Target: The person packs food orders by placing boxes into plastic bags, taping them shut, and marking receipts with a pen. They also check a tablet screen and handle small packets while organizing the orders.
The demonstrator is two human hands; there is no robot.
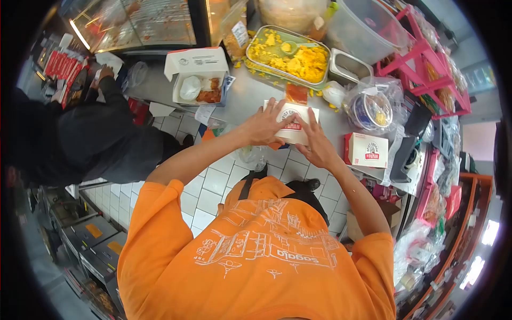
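Both of my hands are on a closed white takeaway box [311, 113] with a red-and-black logo, at the front edge of the steel counter. My left hand [265, 124] covers the box's left side, fingers reaching over the lid. At the right corner, my right hand [318, 143] has its fingers on the lid and its thumb low at the front. The hands hide much of the box. A flat reddish-orange packet [296, 94] lies just behind it. An open box [196, 80] to the left holds a white wrapped bundle [190, 88] and reddish-brown food [209, 92].
Behind stands a metal tray [292, 53] of yellow crumbly food with a scoop, beside an empty steel pan [349, 68]. At right are another closed box [367, 150], a plastic-wrapped round container [372, 111] and a pink rack [421, 64]. A co-worker in dark clothes [90, 133] stands at left.
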